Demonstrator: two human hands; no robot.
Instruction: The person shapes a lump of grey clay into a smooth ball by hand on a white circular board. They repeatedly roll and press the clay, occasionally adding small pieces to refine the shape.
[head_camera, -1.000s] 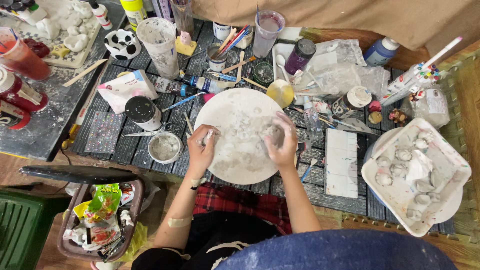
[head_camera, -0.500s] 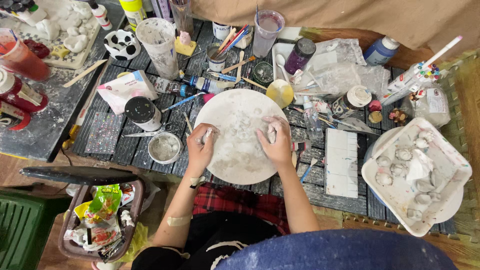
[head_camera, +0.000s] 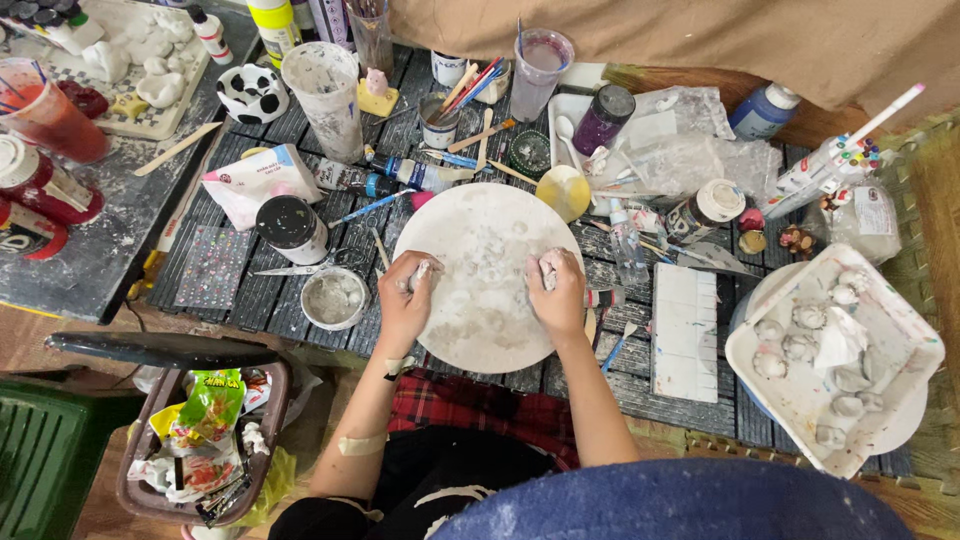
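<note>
Kneading: each hand pinches a soft white clay lump over a round, chalk-dusted white board (head_camera: 490, 290) on the dark slatted table (head_camera: 250, 290). Left hand (head_camera: 405, 300) at board's left edge, fingers curled shut on its clay lump (head_camera: 422, 270). Right hand (head_camera: 558, 293) at right, fingers clamped round the other lump (head_camera: 549, 266). Both palms down, wrists near.
</note>
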